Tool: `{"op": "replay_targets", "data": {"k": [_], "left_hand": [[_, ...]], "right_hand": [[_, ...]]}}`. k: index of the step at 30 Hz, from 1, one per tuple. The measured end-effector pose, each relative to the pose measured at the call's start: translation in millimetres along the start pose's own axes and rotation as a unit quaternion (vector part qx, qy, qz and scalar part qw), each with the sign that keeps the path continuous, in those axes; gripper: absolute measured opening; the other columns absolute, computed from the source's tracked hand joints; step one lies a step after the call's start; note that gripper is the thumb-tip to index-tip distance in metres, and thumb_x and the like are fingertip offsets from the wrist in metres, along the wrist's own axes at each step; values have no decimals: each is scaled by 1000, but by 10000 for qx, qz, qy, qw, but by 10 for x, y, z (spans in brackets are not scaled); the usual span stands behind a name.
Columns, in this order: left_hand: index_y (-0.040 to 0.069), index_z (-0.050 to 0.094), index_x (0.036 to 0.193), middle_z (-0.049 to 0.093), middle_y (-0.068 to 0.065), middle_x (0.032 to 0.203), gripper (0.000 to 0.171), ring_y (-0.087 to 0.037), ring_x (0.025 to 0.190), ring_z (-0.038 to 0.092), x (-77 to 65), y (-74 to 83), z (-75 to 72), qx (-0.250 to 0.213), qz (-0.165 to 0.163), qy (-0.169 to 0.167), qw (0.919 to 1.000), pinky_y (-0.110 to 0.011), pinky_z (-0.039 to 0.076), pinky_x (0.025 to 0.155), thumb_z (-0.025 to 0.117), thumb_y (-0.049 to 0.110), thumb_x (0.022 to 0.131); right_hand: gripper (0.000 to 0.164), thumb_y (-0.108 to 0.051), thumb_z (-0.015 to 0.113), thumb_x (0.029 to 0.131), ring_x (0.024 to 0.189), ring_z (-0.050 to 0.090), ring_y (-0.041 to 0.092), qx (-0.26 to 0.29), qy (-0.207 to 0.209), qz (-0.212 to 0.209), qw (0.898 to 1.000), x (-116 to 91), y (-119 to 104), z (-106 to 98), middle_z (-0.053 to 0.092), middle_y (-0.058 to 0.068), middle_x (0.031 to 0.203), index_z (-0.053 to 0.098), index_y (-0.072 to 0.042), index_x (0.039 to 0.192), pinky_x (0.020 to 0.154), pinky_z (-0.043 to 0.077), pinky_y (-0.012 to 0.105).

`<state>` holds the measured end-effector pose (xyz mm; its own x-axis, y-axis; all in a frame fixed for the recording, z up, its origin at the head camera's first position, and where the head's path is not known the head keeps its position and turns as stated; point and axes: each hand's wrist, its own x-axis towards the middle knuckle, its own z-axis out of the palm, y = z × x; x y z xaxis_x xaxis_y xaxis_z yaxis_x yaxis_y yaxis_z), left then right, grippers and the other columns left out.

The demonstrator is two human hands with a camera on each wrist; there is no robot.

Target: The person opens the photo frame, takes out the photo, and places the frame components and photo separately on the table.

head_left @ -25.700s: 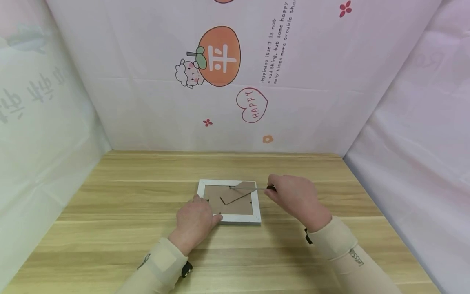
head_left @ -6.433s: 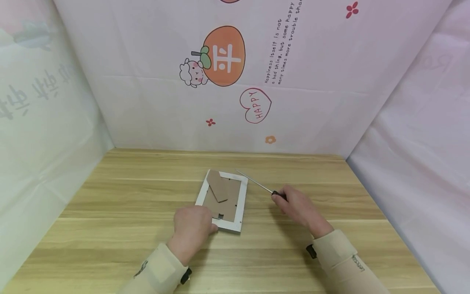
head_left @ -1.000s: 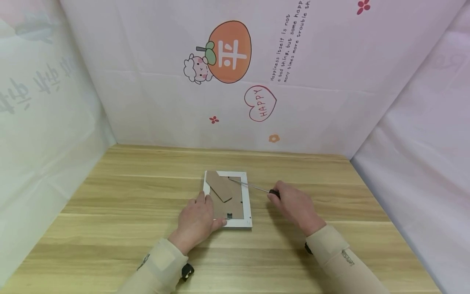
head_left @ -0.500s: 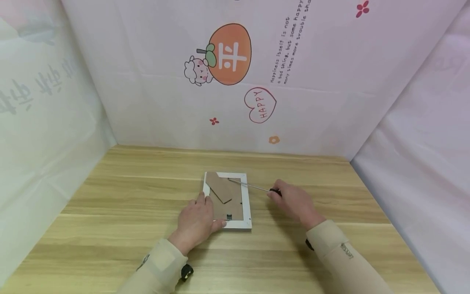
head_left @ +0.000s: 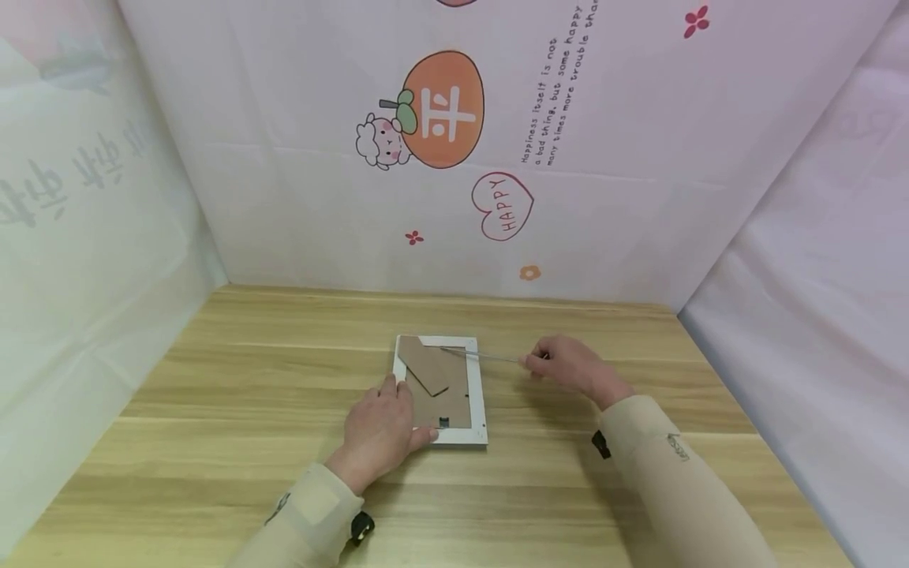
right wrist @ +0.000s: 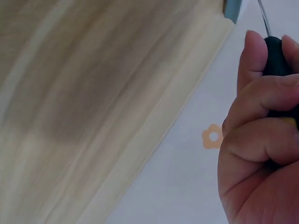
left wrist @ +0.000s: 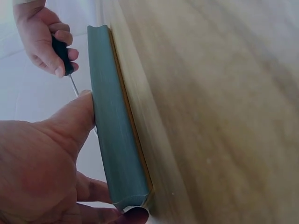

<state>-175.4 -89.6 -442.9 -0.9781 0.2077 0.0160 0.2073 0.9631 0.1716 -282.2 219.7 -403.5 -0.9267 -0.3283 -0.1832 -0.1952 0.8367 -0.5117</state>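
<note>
A white picture frame (head_left: 477, 406) lies face down on the table, its brown backing board (head_left: 457, 379) and slanted easel leg (head_left: 424, 367) uppermost. My left hand (head_left: 379, 430) holds its near left corner, thumb along the near edge and fingers at the left side. In the left wrist view that edge (left wrist: 112, 107) looks grey-green. My right hand (head_left: 571, 367) grips a screwdriver (head_left: 495, 358) by its dark handle (right wrist: 276, 58). The thin shaft crosses the frame's right rail, and its tip is at the backing's far edge. Small dark tabs (head_left: 443, 422) show along the backing's edges.
The wood-grain table (head_left: 284, 379) ends at a white printed cloth (head_left: 319, 221) behind. Pale cloth walls (head_left: 817, 237) hang at left and right. A dark band (head_left: 360, 526) shows at the left sleeve's cuff.
Since 25.7 s ago the frame has been turned from sideways to lengthwise, and since 6.4 s ago straightened. The screwdriver tip has come onto the backing's far edge; lately the right hand has risen and rotated.
</note>
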Motion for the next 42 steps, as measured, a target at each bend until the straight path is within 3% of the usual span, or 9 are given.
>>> {"op": "replay_targets", "data": {"k": [6, 12, 20, 27, 36, 42], "left_hand": [[-9, 47, 137, 41, -31, 146, 96, -45, 123, 48, -27, -4, 20, -77, -7, 34, 10000, -51, 47, 96, 57, 70, 82], [-8, 47, 137, 40, -32, 145, 98, -47, 125, 46, -68, 0, 32, -130, 4, 68, 9999, -55, 45, 97, 57, 71, 81], [-9, 46, 136, 39, -35, 145, 97, -48, 129, 42, -85, -36, 52, -272, 127, 81, 9995, -56, 38, 104, 57, 70, 82], [-10, 48, 132, 40, -35, 144, 93, -49, 125, 44, -83, -61, 62, -320, 239, 175, 9990, -57, 41, 101, 57, 69, 83], [-10, 47, 133, 38, -35, 145, 93, -48, 122, 46, -75, -64, 68, -286, 234, 136, 9992, -56, 43, 97, 58, 68, 83], [-10, 48, 133, 39, -35, 145, 93, -48, 122, 46, -68, -46, 57, -226, 208, 88, 9995, -56, 44, 96, 58, 68, 83]], "right_hand": [[31, -48, 58, 93, 85, 59, 11, -660, 581, -216, 9959, -150, -28, 134, 67, -4, 99, 64, -20, 105, 76, 51, 39], [28, -44, 59, 93, 71, 55, 9, -1203, 987, -474, 9867, -293, -82, 180, 66, -7, 89, 61, -19, 106, 65, 49, 36], [30, -46, 57, 95, 64, 51, 12, -1300, 1012, -504, 9851, -313, -97, 242, 61, -7, 79, 60, -18, 104, 57, 45, 33], [30, -46, 57, 95, 70, 54, 9, -1136, 1124, -464, 9861, -280, -77, 244, 65, -6, 88, 61, -19, 107, 62, 48, 34], [24, -47, 57, 94, 63, 52, 9, -1495, 1317, -579, 9782, -176, -95, 145, 62, -12, 77, 64, -24, 98, 55, 44, 32], [25, -49, 58, 93, 66, 53, 10, -1661, 1093, -524, 9786, -77, -130, -8, 63, -12, 81, 67, -26, 97, 55, 44, 33]]}}
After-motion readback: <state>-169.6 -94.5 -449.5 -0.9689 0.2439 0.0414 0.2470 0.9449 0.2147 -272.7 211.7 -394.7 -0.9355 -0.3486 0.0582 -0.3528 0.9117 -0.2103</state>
